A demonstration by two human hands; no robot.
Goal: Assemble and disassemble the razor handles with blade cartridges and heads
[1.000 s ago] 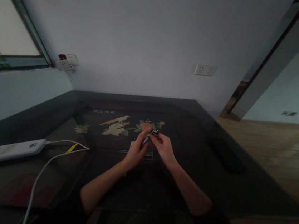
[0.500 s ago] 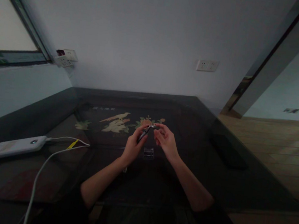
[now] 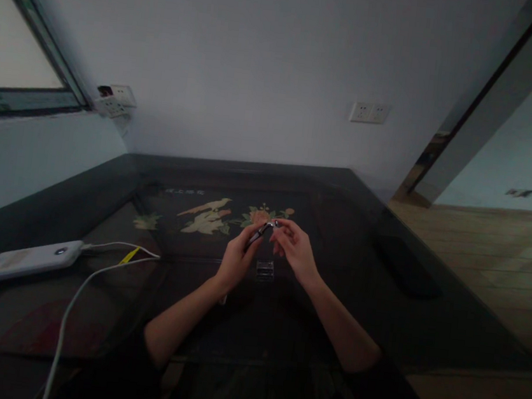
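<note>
My left hand [image 3: 234, 261] is closed round a small dark tool with a shiny metal tip [image 3: 260, 231], held up over the dark table [image 3: 379, 302]. My right hand [image 3: 295, 249] meets it from the right, fingertips pinched at the metal tip. I cannot make out what the tool is in this dim light. Below the hands a small clear plastic piece [image 3: 264, 270] lies on the table. Both forearms are bare, with dark sleeves near the bottom edge.
The table top has a painted panel of birds and flowers [image 3: 219, 212]. A white power bank [image 3: 23, 258] with white cables [image 3: 77, 293] lies at the left. A dark flat object [image 3: 400, 266] rests at the right. Wall sockets [image 3: 369, 112] sit behind, wooden floor at the right.
The hands have stayed together on the tool and risen slightly. The clear plastic piece, hidden under them a second ago, now shows below.
</note>
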